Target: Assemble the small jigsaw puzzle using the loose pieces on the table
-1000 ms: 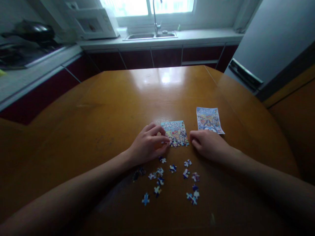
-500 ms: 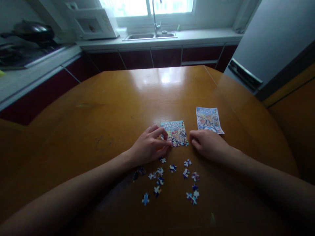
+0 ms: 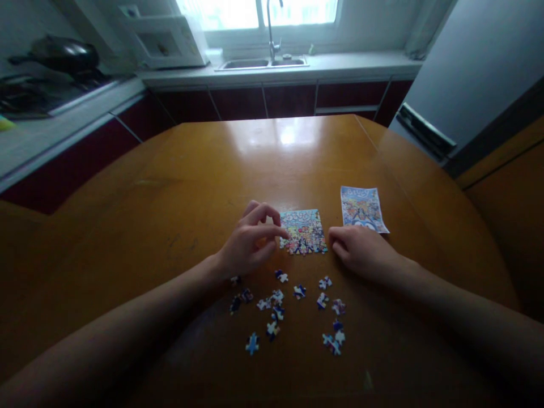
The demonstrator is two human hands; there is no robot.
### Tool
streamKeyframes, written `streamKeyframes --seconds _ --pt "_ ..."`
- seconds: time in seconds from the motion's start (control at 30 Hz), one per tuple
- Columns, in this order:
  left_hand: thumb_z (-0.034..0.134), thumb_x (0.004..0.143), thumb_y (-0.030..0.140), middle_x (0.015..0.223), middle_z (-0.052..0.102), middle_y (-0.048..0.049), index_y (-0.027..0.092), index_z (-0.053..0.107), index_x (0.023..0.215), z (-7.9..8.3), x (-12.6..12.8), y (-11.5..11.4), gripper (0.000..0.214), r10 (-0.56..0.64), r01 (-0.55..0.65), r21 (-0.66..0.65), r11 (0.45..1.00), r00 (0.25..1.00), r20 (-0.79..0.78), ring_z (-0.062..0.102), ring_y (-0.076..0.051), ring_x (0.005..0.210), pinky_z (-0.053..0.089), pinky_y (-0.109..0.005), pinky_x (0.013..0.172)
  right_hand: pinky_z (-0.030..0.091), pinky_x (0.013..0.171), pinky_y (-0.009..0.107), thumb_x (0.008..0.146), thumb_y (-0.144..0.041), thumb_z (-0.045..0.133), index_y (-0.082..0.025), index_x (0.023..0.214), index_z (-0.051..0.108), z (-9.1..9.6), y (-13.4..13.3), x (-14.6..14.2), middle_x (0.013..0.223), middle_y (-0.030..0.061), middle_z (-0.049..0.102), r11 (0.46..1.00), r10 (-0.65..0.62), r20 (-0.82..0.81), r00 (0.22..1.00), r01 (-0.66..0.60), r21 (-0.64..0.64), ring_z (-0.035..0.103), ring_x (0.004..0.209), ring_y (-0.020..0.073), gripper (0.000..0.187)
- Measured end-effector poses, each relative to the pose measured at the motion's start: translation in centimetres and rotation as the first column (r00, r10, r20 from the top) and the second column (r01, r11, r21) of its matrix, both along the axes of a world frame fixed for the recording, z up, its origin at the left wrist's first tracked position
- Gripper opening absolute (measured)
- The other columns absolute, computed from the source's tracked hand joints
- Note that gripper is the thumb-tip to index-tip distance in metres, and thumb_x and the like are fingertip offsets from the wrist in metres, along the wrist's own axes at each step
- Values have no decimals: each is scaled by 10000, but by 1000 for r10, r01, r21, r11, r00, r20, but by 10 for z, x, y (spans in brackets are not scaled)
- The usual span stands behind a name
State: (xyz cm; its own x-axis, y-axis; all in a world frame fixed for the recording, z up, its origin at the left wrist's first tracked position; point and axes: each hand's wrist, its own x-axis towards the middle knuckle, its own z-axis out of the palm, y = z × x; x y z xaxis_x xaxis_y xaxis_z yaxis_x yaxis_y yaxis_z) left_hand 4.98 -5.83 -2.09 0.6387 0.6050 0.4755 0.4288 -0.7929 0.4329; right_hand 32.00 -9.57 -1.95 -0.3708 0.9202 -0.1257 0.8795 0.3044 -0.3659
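A partly joined jigsaw puzzle (image 3: 304, 229) with a crowded, colourful picture lies flat on the table, its lower edge uneven. My left hand (image 3: 255, 238) is at its left side, the index finger stretched out to the puzzle's left part and the thumb apart below. No piece shows between those fingers. My right hand (image 3: 361, 249) rests on the table just right of the puzzle, fingers curled in, with nothing visible in them. Nearer to me lie loose puzzle pieces (image 3: 299, 292), several in a left cluster (image 3: 277, 297) and several in a right cluster (image 3: 334, 343).
A printed picture sheet (image 3: 361, 207) lies beyond my right hand, partly covered by it. The wooden table (image 3: 204, 170) has a rounded outline. Behind it stand a counter with a sink (image 3: 246, 64), a white microwave-like box (image 3: 170, 42), a wok (image 3: 63, 54) at left and a fridge (image 3: 476, 73) at right.
My left hand has drawn back left and up from the puzzle's lower-left corner, uncovering that corner and a loose piece below. The right hand has stayed in place.
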Motion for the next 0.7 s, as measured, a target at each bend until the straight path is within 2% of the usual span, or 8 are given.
streamKeyframes --seconds 0.17,0.7 --pt "561 792 60 987 602 -36 302 752 882 -5 -1 2 320 -81 86 55 995 993 -90 484 -195 935 451 -365 850 313 594 288 853 -182 485 -210 743 569 -1 0 1 727 37 651 1000 -2 6 1000 2 8 545 651 163 142" --pt "618 802 100 1095 603 -25 329 732 960 -12 -1 1 301 -117 136 72 988 967 -228 471 -213 975 442 -388 900 322 600 297 854 -178 487 -213 742 582 3 0 -1 720 36 647 1000 -8 -4 1000 8 2 541 649 161 151"
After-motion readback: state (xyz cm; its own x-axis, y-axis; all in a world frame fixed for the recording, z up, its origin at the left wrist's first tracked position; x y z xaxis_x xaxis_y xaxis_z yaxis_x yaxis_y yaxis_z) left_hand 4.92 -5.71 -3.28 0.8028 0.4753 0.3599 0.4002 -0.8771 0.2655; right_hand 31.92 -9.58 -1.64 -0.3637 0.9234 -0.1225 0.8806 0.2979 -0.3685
